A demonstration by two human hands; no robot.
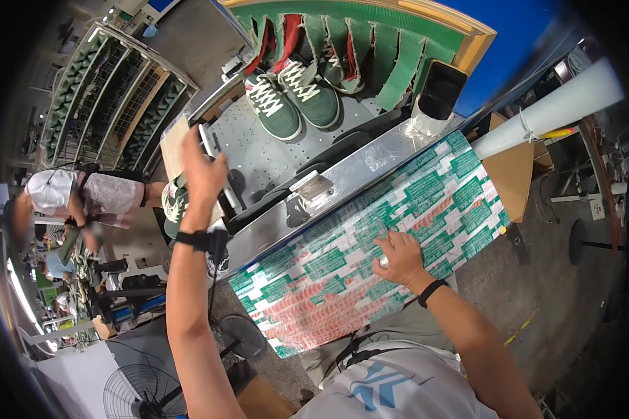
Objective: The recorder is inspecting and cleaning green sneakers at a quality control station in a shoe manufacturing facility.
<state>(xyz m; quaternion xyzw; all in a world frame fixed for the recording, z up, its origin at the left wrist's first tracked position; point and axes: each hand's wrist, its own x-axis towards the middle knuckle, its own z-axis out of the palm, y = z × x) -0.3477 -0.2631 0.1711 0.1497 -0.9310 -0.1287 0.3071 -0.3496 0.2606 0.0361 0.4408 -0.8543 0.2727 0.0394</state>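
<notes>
Left hand (204,174) raised beside the white-edged rail (210,142), thumb well apart from the fingers; the hand is open and no held object is visible. Right hand (400,258) low over the patterned sheet (314,262), fingers partly curled; a small pale item (383,262) shows beside them, though whether it is gripped cannot be told.

Possible faults, as judged: the single shoe (175,209) appears close enough to the left wrist that a careless sweep of that arm could knock it askew or off its support. Pressing or dragging with the right hand could wrinkle the sheet's covering. The hanging strips could snag the laces of the paired shoes if these were pulled about beneath them.

Position of the shoes: the single green shoe lies just left of the left wrist, partly hidden, contact uncertain. The pair of green shoes (292,105) stands on the grey metal bed (239,133), beyond and to the right of the left hand, apart from both hands. Farther out, green strips (402,73) overhang the bed; a tall rack (108,101) and a co-worker (112,202) occupy the left background.
</notes>
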